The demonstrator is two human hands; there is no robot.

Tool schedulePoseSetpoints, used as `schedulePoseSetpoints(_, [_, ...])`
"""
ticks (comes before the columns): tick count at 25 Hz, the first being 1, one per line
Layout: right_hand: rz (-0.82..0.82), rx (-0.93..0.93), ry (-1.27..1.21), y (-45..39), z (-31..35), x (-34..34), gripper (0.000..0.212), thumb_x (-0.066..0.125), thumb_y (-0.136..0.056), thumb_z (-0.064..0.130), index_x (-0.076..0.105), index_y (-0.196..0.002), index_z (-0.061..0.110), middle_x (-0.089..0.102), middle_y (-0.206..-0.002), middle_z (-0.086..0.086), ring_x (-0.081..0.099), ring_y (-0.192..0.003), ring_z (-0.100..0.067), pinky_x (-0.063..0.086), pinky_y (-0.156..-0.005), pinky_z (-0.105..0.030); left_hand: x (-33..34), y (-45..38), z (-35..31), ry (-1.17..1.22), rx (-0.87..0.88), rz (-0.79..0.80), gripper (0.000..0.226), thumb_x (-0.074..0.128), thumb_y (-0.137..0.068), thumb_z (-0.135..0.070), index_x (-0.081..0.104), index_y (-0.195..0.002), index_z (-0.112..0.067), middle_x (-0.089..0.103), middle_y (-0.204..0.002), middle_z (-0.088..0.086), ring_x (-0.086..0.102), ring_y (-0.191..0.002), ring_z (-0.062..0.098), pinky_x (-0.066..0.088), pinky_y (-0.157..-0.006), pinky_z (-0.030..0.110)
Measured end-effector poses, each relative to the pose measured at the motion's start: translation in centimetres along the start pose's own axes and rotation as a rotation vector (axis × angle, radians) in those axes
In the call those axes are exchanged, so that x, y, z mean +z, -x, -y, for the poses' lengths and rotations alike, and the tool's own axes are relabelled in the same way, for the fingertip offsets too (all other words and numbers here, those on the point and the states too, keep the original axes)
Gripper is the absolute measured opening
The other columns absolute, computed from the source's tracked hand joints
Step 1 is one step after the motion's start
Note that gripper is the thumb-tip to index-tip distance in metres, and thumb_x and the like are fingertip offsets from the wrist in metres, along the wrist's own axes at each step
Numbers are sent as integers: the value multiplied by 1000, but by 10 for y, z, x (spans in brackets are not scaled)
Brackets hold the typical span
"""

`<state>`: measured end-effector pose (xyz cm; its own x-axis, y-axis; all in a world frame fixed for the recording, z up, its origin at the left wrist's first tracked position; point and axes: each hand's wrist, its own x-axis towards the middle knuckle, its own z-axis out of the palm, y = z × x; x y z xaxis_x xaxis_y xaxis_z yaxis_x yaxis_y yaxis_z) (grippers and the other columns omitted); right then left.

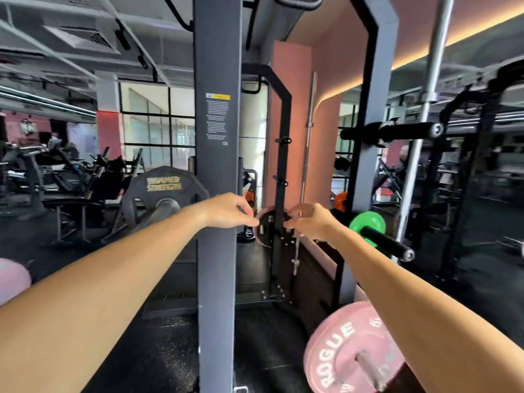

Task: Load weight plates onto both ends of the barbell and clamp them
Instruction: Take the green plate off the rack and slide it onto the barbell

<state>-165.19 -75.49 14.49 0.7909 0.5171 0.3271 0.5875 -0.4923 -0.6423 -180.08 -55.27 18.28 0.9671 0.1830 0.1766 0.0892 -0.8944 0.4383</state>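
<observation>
Both hands reaching forward past the grey rack upright to a small dark plate hanging on a peg of the far black post: left hand pinching its left rim, right hand curled on its right edge. Loaded on the barbell sleeve at left, a black plate. Low at right, a pink plate; near it, a green plate on a storage peg.

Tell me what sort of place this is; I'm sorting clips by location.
A gym, most likely its free-weights area: a steel rack post, a black weight plate on a bar, a pink plate and treadmills behind.
</observation>
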Motion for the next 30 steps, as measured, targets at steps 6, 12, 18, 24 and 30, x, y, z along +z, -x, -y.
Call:
schedulePoseSetpoints(6, [-8,110,17,14,-73,-58,31,78,-80,30,73,-110,26,74,-105,-5,66,-88,-23,53,-70,-27,58,-48,-58,60,43,95,33,70,-85,-56,70,-109,-34,73,-105,0,68,-90,14,50,-79,26])
schedulePoseSetpoints(12, [-73,211,89,13,-189,-147,34,80,-78,34,74,-111,28,67,-90,-1,69,-88,-22,51,-69,-25,156,-135,-140,124,79,170,34,73,-86,-50,71,-111,-27,74,-100,-3,70,-92,15,48,-61,15])
schedulePoseSetpoints(18, [-66,254,131,-22,-312,-220,35,79,-78,35,73,-112,29,72,-90,-1,69,-90,-22,53,-71,-27,246,-226,-186,173,21,141,43,79,-82,-45,67,-118,-24,72,-91,-4,62,-74,7,46,-63,22])
schedulePoseSetpoints(24, [6,199,122,-78,-368,-208,32,80,-79,34,73,-110,29,66,-79,10,61,-80,-13,46,-76,-23,281,-284,-185,265,-118,-72,72,82,-80,-38,48,-142,-28,62,-126,11,56,-101,16,41,-81,26])
schedulePoseSetpoints(30, [26,144,135,-145,-379,-173,50,79,-80,34,64,-128,30,72,-110,-2,66,-108,-22,46,-87,-24,284,-353,-156,244,-161,-108,59,79,-76,-50,57,-128,-33,65,-117,-3,60,-99,13,44,-82,27])
